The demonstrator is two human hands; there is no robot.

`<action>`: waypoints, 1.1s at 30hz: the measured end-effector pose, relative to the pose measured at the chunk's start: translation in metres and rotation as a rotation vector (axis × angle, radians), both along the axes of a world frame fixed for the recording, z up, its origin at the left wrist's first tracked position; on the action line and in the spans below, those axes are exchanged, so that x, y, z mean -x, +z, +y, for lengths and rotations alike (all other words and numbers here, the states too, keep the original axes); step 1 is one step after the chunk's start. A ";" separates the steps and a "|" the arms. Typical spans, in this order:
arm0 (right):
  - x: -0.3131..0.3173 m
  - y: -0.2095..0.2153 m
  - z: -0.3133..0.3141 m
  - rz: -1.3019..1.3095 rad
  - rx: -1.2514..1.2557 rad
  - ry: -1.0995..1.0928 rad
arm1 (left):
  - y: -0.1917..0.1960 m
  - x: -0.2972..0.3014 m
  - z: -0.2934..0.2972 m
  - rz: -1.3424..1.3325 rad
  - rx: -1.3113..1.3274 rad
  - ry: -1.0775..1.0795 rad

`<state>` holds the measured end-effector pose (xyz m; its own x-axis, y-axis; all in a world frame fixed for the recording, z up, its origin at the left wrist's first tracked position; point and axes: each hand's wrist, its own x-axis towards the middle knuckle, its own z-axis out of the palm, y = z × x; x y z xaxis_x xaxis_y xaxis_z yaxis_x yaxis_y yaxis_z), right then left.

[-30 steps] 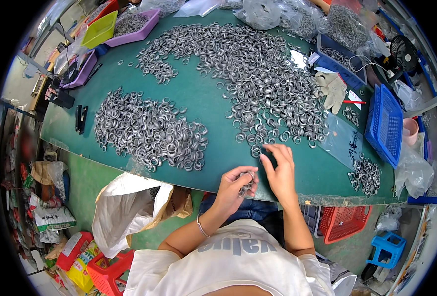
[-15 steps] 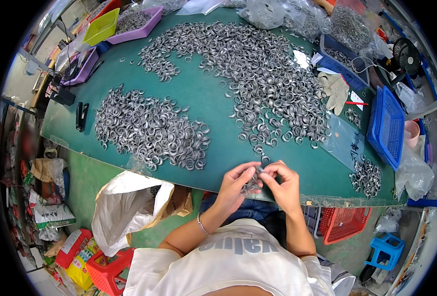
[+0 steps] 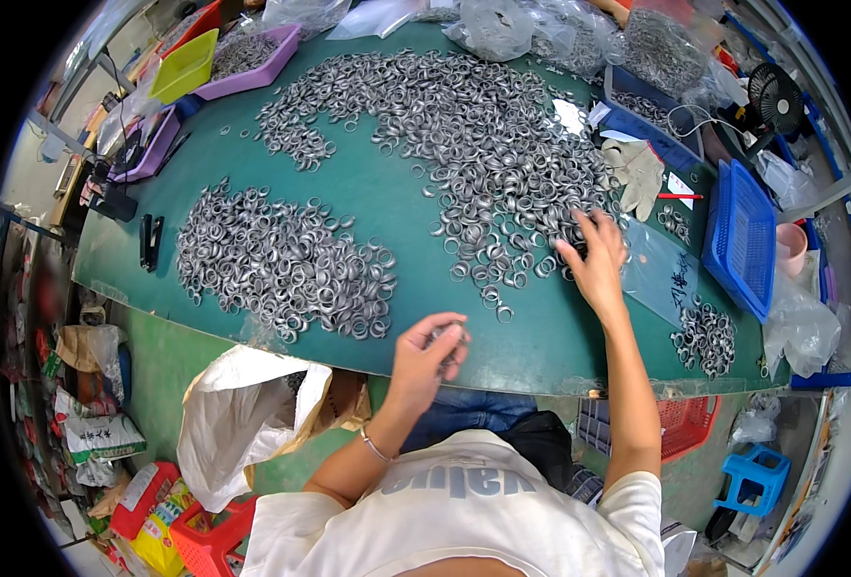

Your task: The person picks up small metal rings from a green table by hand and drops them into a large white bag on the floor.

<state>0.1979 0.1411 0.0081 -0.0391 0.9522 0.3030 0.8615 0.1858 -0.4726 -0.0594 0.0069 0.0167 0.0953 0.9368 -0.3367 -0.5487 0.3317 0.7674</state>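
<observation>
My left hand [image 3: 424,358] is curled around a few grey metal rings [image 3: 437,334], just above the table's near edge. Most of what it holds is hidden by the fingers. Over the lower right part of a large heap of metal rings [image 3: 502,154] is my right hand [image 3: 595,260], its fingers apart and the tips near or touching the rings. I see nothing held in it. A second heap of rings [image 3: 281,260] lies to the left of my hands, and a small cluster of rings [image 3: 704,338] is at the right.
The green table [image 3: 425,279] holds a flat plastic bag [image 3: 658,269], a work glove [image 3: 637,173], a red pen [image 3: 680,196] and a black stapler-like tool [image 3: 150,240]. Blue baskets [image 3: 741,240] and a fan [image 3: 775,98] stand at right. A white sack [image 3: 243,423] is below the near edge.
My hands have come apart. The right one has moved away to the right and forward onto the large heap; the left has shifted slightly left, still closed on rings.
</observation>
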 end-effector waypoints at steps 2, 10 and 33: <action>0.004 -0.011 0.003 -0.083 0.026 0.016 | 0.009 0.016 0.009 0.139 -0.060 0.103; 0.022 -0.005 -0.035 -0.094 0.077 0.213 | 0.032 0.092 0.051 1.450 -0.530 0.637; 0.059 0.013 -0.097 -0.204 0.114 0.346 | -0.003 0.106 0.063 1.661 -0.691 0.793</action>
